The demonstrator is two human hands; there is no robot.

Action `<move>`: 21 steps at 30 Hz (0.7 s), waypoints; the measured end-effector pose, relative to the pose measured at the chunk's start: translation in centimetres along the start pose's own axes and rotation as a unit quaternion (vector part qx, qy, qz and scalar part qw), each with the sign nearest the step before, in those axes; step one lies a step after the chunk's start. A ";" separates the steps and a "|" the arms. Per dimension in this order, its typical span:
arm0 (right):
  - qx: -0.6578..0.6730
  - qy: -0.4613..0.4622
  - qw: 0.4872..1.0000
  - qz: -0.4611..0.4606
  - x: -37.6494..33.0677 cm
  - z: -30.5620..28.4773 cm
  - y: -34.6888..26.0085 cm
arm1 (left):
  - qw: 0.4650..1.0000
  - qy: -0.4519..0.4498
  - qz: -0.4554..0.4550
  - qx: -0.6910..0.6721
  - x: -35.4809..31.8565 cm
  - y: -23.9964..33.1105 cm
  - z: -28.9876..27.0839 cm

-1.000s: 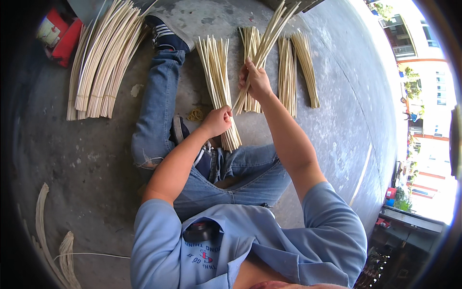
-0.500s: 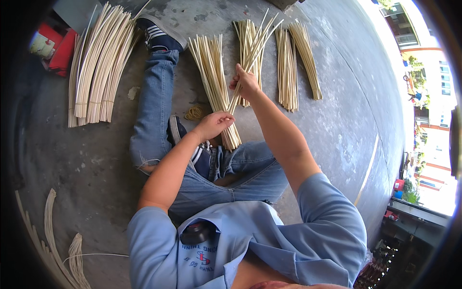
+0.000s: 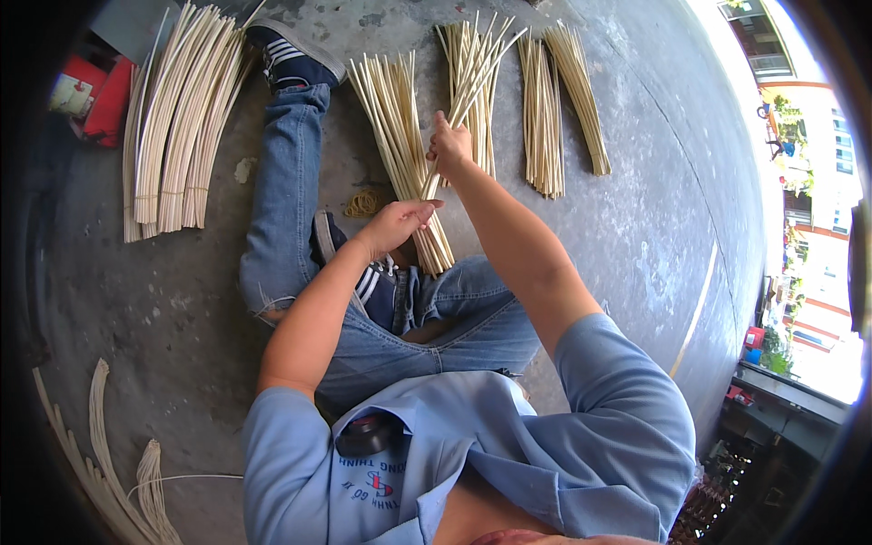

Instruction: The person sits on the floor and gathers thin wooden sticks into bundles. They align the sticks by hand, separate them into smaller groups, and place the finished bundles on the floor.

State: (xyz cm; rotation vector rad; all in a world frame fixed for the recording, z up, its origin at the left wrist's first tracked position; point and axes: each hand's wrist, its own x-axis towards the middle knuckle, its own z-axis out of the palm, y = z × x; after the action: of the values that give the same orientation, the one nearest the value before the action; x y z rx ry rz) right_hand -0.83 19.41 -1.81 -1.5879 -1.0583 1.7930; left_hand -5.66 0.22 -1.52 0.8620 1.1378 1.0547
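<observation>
Right grip clasps pale sticks, lower ends indistinct by left grip, whose hold I can't tell.

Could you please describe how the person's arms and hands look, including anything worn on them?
The left sleeve and right sleeve are short and light blue, ending above the elbows. Below them, both arms are bare. The left hand and right hand wear no gloves, and no watch or bracelet shows on either wrist.

A seated person grips a slim sheaf of pale sticks in the right hand, while the left hand, lower and leftward, lies over a thicker bundle, yellow loops just beyond it.
</observation>
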 end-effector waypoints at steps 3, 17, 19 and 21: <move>-0.045 0.021 0.998 -0.035 0.5 -0.2 0.3 | 1.000 0.003 -0.012 -0.010 0.3 0.5 0.1; -0.450 0.014 0.877 -0.170 -0.5 1.1 1.8 | 1.000 0.009 -0.002 -0.023 1.6 -0.8 -0.4; -0.521 0.029 0.833 -0.183 -1.4 1.6 2.0 | 0.999 0.013 -0.002 -0.029 1.6 -0.9 -0.5; -0.563 0.026 0.808 -0.170 -2.0 2.1 1.8 | 0.999 0.019 -0.018 -0.022 1.5 -1.1 -0.4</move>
State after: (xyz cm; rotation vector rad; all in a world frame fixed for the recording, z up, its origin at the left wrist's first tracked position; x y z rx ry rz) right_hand -2.33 16.39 -2.14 -1.7897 -2.4498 0.8015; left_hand -5.71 1.37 -3.04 0.7875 1.1548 1.0671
